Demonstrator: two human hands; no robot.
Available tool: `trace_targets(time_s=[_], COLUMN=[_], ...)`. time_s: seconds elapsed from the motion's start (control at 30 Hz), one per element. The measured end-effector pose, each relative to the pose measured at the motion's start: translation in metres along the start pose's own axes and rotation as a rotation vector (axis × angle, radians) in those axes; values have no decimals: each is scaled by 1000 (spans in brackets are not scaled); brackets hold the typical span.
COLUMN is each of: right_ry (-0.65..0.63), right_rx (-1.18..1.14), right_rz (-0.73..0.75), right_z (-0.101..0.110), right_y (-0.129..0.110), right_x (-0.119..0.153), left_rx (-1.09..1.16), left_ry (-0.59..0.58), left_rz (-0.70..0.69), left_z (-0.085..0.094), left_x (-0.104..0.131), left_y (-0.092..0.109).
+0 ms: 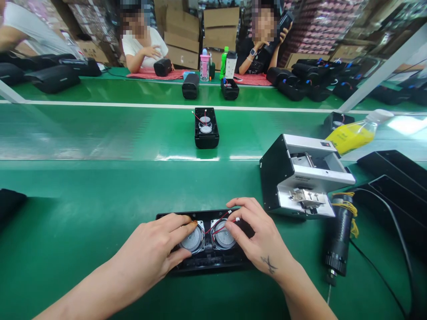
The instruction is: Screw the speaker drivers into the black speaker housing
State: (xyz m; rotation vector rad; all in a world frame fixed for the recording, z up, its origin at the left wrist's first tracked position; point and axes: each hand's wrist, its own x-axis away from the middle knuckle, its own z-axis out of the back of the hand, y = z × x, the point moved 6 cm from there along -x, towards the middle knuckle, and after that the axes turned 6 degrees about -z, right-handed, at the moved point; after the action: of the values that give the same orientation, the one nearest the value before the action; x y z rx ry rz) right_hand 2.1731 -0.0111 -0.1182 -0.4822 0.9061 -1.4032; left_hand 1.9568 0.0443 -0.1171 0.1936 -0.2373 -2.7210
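Black speaker housing [207, 262] lies long-axis left-right on green bench [83, 209], dead centre under both hands: left hand [153, 253] fingers pressing left driver [191, 240], right hand [256, 235] apparently pinching red wire [218, 221], both equally near.

Along the near edge of the bench [83, 213], the green surface left of the left hand [151, 253] lies open up to a dark object [10, 202] at the left edge. Right of the right hand [262, 240], passage is tight: a screw feeder box [300, 178] stands just beside it, with an electric screwdriver [340, 235] and its cable lying near the right edge beside black trays [393, 178]. Toward the middle, one black speaker housing [207, 129] sits alone on the conveyor belt [100, 133], bare on both sides.
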Motion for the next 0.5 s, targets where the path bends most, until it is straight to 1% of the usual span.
trace_targets(time_s=[0.17,0.37,0.43,0.5], right_ry=[-11,-39,-60,-48], right_rx=[-4,7,13,2], right_rz=[14,73,69,70], right_z=[1,4,8,17], right_y=[-1,-6,-8,-10], right_x=[0,1,3,8], left_rx=[-8,59,82,82], left_ry=[10,-23,-30,-26], left_rz=[-10,61,69,54], left_z=[0,-6,-6,-3], left_x=[0,4,6,7], left_y=[0,-6,-7,-7])
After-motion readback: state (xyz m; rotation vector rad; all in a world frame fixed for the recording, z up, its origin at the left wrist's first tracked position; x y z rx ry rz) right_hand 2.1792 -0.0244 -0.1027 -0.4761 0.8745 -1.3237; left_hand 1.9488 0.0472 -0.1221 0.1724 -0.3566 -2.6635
